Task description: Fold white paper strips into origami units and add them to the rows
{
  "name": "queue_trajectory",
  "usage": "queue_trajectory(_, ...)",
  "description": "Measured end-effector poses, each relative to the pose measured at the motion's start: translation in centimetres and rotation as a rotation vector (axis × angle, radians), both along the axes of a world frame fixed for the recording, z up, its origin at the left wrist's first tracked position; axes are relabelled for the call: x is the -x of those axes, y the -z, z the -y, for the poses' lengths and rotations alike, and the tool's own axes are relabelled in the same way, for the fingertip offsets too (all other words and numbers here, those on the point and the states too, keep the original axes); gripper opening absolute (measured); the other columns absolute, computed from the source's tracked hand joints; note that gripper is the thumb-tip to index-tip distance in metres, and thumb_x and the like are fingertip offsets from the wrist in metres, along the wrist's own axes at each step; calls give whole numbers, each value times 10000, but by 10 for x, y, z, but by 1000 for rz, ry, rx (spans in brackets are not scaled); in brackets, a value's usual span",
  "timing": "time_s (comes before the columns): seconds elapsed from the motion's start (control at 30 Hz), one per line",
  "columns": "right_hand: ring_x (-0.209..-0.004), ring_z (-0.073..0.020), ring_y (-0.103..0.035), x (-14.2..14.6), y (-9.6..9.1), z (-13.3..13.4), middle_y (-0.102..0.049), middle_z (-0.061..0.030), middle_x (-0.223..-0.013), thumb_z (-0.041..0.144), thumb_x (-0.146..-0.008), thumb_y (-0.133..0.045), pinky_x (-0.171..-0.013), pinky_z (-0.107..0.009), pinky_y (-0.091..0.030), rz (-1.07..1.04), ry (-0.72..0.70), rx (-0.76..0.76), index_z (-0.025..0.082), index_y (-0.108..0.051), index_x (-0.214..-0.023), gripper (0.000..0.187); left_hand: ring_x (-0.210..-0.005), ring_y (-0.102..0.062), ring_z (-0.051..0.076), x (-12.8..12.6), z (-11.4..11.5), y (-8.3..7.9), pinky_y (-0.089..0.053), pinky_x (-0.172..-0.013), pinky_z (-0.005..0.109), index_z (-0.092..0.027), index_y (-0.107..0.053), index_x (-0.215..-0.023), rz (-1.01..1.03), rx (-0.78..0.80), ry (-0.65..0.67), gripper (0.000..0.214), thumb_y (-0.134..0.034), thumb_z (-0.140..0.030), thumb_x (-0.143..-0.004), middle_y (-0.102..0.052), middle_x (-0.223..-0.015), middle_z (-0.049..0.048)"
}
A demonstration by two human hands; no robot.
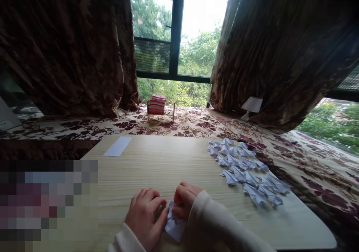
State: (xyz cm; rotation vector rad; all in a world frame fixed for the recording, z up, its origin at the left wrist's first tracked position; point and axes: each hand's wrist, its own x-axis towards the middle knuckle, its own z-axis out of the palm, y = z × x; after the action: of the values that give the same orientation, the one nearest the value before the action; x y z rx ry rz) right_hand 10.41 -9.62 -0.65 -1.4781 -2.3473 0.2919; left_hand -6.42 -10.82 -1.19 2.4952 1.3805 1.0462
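A small piece of folded white paper lies on the pale wooden table close in front of me. My left hand is curled at its left side, with the thumb pressed along the paper's edge. From the right, my right hand grips the paper's upper part with bent fingers, which cover some of its folds. Several folded white paper pieces, pointed like small paper planes, are spread in a group on the right of the table. One flat white paper strip rests at the table's far left.
Behind the table, a flower-patterned cloth covers the window ledge. On it stand a small rack with folded striped cloths and a white lamp. Dark curtains hang beside the window. A pixelated patch hides the lower left.
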Motion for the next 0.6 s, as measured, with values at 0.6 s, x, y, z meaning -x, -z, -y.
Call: queue_trajectory(0.6,-376,-52,-361,-18,-16,-119,-484,40,-411,447,-566,-707,-382,-193,-262,-1310,54,181,107,-625,-586,351,-552,-517,140,-48,-117,-36,-389,-527,236,-112,-591,-630,944,568,184,281,-602,-393,-634,-578,-526,4)
